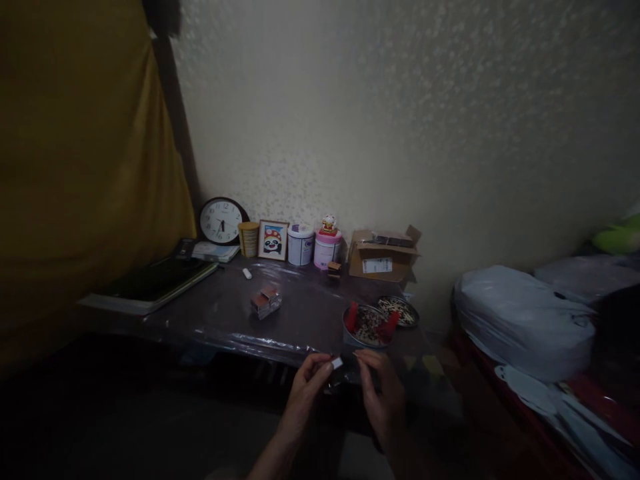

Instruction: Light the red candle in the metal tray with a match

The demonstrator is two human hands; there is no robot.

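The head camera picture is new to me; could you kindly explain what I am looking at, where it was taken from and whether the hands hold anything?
There is no machine here: a person wears one camera on the head, looking forward and down, so the two bare hands at the bottom edge are the person's own. The left hand pinches a small pale piece at its fingertips; the right hand is close beside it, fingers curled, but the dim light hides whether it holds anything. Beyond them is a table under clear plastic sheeting. On it are a bowl of small sticks, a second dish behind it, and a small stack of boxes. Along the wall stand a clock, a framed picture, a white tin, a pink tin and a cardboard box.
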